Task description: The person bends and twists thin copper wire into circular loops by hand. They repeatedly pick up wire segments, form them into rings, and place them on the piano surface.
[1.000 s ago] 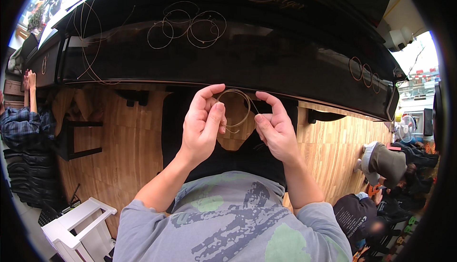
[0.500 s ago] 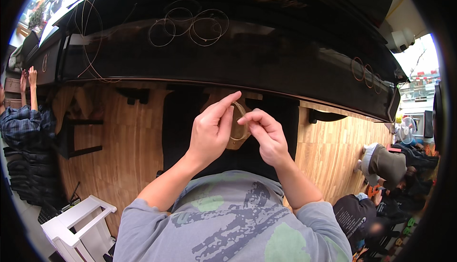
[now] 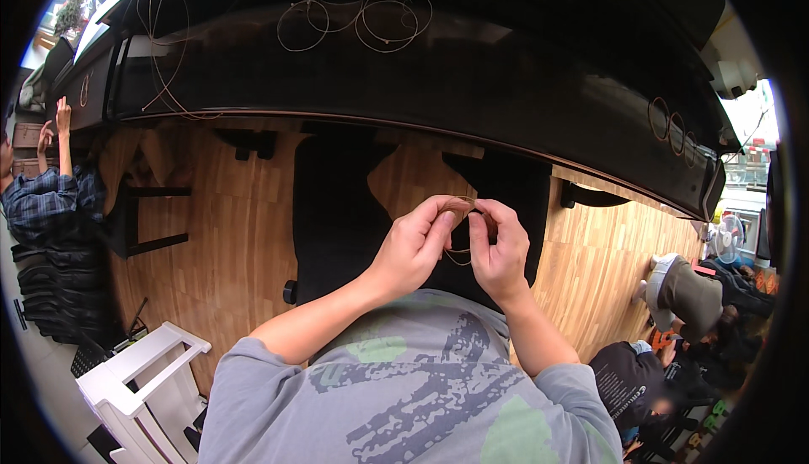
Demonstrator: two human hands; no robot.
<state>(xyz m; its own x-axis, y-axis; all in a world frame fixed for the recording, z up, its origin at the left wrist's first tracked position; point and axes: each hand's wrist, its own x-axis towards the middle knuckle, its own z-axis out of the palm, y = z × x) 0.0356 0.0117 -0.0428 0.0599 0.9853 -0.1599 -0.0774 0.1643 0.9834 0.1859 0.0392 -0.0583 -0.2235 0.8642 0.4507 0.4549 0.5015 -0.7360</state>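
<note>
Both my hands are raised in front of my body, holding a thin, gold-coloured coil of wire that looks like an instrument string. My left hand pinches the coil's left side between thumb and fingers. On its right side, near the top, my right hand has its thumb and fingertips closed on the loop. The fingertips almost meet at the top and hide part of the coil. Beyond them stands a glossy black piano. Several similar wire rings lie on it, and more reddish rings are at its right end.
Loose, uncoiled wire trails over the piano's left part. A black bench stands below my hands on the wooden floor. A white wooden frame is at lower left. People are at the left and right.
My hands have moved right and slightly down with the coil. The right fingers have shifted to the coil's top, closer to the left fingertips. The view has turned a little.
</note>
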